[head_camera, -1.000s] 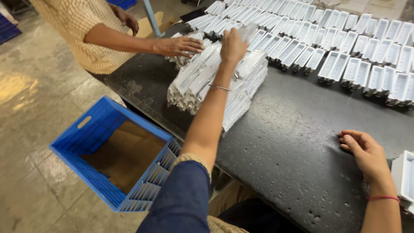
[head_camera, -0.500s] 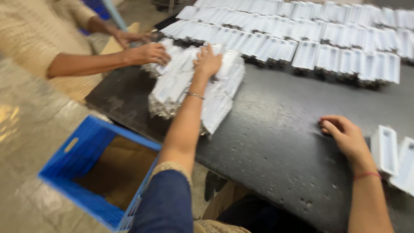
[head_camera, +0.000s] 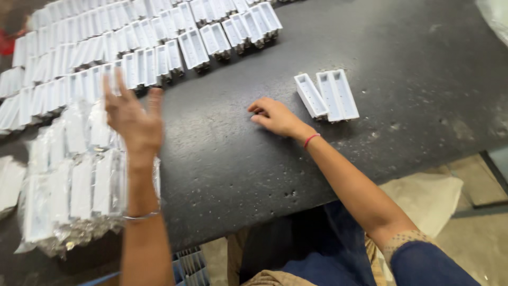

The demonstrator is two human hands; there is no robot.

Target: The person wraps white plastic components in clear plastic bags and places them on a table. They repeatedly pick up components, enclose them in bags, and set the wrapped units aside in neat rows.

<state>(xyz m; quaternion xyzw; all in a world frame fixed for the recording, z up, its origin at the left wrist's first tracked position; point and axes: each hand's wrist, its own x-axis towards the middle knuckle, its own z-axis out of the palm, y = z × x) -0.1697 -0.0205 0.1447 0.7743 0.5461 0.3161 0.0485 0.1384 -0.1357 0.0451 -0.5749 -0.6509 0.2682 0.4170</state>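
At the far left of the frame sits a stack of wrapped bundles (head_camera: 79, 175), white pieces sealed in crinkly clear plastic, glossy and loose at the edges, right at the near table edge. My left hand (head_camera: 132, 116) is raised above it, fingers spread, palm open, holding nothing; it is blurred, so I can't tell whether it touches the wrap. A thin metal bangle (head_camera: 142, 215) circles that wrist.

Across the upper left run rows of white trays (head_camera: 143, 47), long narrow open-top troughs in hard matte plastic, packed side by side.

Centre frame: my right hand (head_camera: 275, 116) lies on the black table (head_camera: 413, 63), fingers curled loosely, gripping nothing, a red thread (head_camera: 311, 140) on the wrist. The table top is dark, speckled and rough-looking.

Just right of that hand, three loose trays (head_camera: 328, 95) of the same kind lie touching each other, openings up, near my fingers but apart from them.

Risk, as I judge it: the slick wrap could let the stack slide off the near edge if my left hand comes down off-centre. A careless sweep of my right hand could knock the loose trays askew.

Lower right shows my blue trouser leg (head_camera: 423, 265) and a pale sack (head_camera: 423, 196) on the floor.
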